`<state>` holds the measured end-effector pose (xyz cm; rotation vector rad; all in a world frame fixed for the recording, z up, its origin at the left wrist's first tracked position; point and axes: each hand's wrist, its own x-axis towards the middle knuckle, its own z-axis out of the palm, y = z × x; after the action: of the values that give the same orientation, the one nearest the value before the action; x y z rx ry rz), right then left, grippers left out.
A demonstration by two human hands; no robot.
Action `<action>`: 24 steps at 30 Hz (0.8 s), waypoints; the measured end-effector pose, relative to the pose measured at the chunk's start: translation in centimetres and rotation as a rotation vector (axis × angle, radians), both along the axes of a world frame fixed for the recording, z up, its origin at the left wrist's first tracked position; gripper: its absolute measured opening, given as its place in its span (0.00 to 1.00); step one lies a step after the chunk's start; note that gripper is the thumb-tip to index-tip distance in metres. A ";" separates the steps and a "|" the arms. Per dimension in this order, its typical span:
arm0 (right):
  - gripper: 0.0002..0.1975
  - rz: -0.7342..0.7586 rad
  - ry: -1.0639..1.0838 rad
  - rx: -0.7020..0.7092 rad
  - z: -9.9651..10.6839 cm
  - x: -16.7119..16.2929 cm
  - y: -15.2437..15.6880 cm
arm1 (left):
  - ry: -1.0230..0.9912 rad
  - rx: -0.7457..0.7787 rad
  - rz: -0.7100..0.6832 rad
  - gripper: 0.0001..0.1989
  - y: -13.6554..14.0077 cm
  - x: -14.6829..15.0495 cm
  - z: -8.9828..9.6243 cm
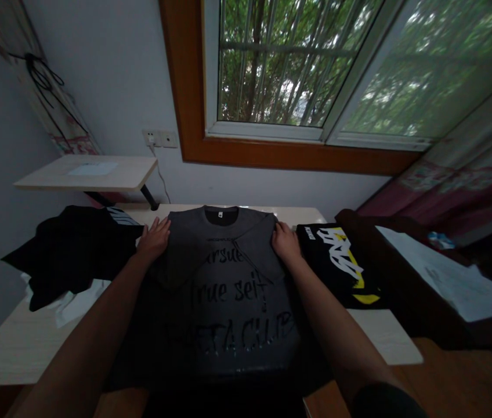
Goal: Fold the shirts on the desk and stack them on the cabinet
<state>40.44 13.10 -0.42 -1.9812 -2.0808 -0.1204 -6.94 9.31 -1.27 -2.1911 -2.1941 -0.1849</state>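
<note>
A dark grey T-shirt (222, 273) with black lettering lies front up, its collar toward the wall and its lower part hanging over the table's near edge. Both of its sleeves are turned inward over the front. My left hand (154, 237) rests flat at the left shoulder edge, fingers stretched out. At the opposite shoulder, the bent fingers of my right hand (286, 239) are closed on the shirt's edge. The fingertips there are partly hidden.
Black clothing (80, 249) is heaped on the left over white cloth (81, 302). A folded black shirt (337, 261) with white and yellow print lies right on the pale table (385, 337). A small raised shelf (133, 174) stands at the back left, below a wall socket (159, 138).
</note>
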 end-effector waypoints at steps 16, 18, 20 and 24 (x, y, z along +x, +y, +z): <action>0.25 -0.038 0.013 -0.021 0.0 -0.5 3.8 | 0.006 0.017 0.108 0.29 4.2 -0.5 0.0; 0.25 -0.026 -0.002 -0.011 -0.3 -0.2 3.4 | 0.005 0.019 0.123 0.29 3.6 -0.6 -0.2; 0.25 -0.012 -0.018 -0.009 -0.6 0.2 3.0 | 0.006 -0.004 0.110 0.28 2.9 -0.8 -0.4; 0.26 0.024 -0.057 -0.013 -1.2 1.0 1.9 | -0.023 -0.068 0.071 0.28 1.3 -1.6 -0.8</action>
<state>41.41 14.98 -1.62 -1.9814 -2.1453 -0.1612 -8.53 10.58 -2.11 -2.1504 -2.3199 -0.1366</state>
